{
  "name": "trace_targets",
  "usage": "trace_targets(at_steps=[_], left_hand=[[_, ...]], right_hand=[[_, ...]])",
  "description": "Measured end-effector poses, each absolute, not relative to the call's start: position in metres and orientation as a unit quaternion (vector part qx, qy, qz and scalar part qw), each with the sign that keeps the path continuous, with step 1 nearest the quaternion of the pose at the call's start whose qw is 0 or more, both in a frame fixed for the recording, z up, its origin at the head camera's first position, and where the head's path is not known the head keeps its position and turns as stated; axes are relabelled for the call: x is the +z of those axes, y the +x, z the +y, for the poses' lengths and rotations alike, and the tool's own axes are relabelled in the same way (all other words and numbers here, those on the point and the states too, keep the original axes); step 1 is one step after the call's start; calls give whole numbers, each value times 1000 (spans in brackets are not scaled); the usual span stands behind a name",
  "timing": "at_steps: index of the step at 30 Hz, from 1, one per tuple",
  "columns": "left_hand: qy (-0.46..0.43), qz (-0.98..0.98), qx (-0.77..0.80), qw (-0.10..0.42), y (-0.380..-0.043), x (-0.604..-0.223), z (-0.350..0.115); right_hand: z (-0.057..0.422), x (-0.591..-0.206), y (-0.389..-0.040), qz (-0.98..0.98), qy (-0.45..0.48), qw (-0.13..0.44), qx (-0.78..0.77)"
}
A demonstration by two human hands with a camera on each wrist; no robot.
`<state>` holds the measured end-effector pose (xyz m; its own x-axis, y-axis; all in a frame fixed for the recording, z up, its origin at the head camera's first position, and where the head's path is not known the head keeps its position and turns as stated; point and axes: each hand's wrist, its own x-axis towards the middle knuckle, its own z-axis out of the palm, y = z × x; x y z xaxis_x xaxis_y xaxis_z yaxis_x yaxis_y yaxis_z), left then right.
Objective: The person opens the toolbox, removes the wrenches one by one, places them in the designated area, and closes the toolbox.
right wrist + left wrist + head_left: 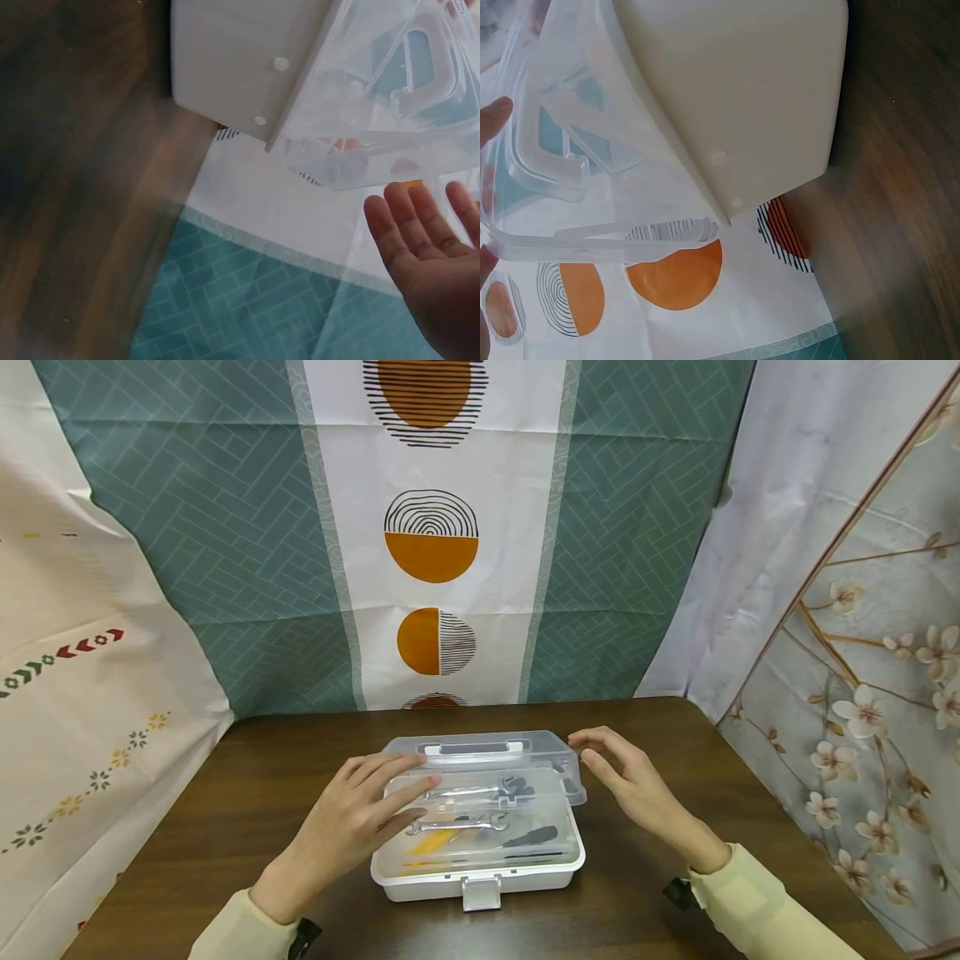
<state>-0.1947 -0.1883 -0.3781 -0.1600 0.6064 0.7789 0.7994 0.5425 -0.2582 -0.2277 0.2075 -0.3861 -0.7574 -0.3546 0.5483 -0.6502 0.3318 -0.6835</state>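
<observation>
A white toolbox (pixel 427 887) sits on the table, its clear lid (pixel 547 760) tilted up. Through the plastic I see a wrench (pixel 457 827), a dark-handled tool (pixel 531 837) and a yellow tool (pixel 437 841). My left hand (pixel 360 806) holds the lid's left corner, its fingers over the plastic and thumb near the front edge. In the left wrist view, the fingertips (pixel 495 116) are beside the lid handle (pixel 555 169). My right hand (pixel 633 785) is just off the lid's right side, fingers extended, nothing in them.
A white latch (pixel 481 893) hangs at the toolbox's front. The dark wooden table (pixel 285 760) extends around the box. Patterned cloth (pixel 247 552) hangs behind the table, with more cloth (pixel 840 727) along the right and left sides.
</observation>
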Motion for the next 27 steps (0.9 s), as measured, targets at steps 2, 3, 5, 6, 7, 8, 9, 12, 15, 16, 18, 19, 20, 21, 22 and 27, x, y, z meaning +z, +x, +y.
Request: trace_targets(at_steps=[2,3,5,6,7,8,9,12,15,16,18,19,20,21,22,27], left_hand=[[-465,-757,-106,447,-195,-378,-189],[-464,-758,-105,446,-195,-377,-189],[-465,-759,-102,445,-196,-376,-189],[-465,-759,-102,445,-196,-376,-189],[-465,-758,-102,446,-196,-376,-189],[-464,-759,-102,445,-197,-375,-189],[-464,-759,-102,445,-197,-375,-189],[-461,-763,-102,442,-197,-375,-190],[-458,-770,-98,433,-197,-375,-190],[-457,-773,-97,429,-197,-375,-190],[-455,-777,-96,424,-197,-374,-190],[-455,-778,-97,422,-198,-374,-190],[-455,-779,-97,421,-198,-373,-190],[-455,-778,-99,422,-198,-373,-190],[-455,-777,-101,424,-198,-372,-189],[-452,-776,-109,425,-198,-370,-189]], right_hand=[[210,-389,-230,-803,298,144,496],[211,-391,-232,-802,293,135,503],[213,-396,-235,-802,285,116,512],[214,-398,-236,-803,281,105,515],[214,-401,-237,-804,277,91,518],[215,-404,-238,-804,272,74,523],[215,-408,-238,-804,268,57,528],[215,-415,-239,-801,268,14,535],[214,-421,-241,-787,273,-21,554],[213,-423,-241,-782,271,-29,560],[213,-425,-242,-775,263,-39,574],[212,-426,-242,-773,256,-43,579],[212,-427,-242,-773,247,-47,582],[211,-429,-242,-772,239,-51,586],[211,-430,-243,-773,232,-54,589],[206,-437,-244,-778,200,-77,590]])
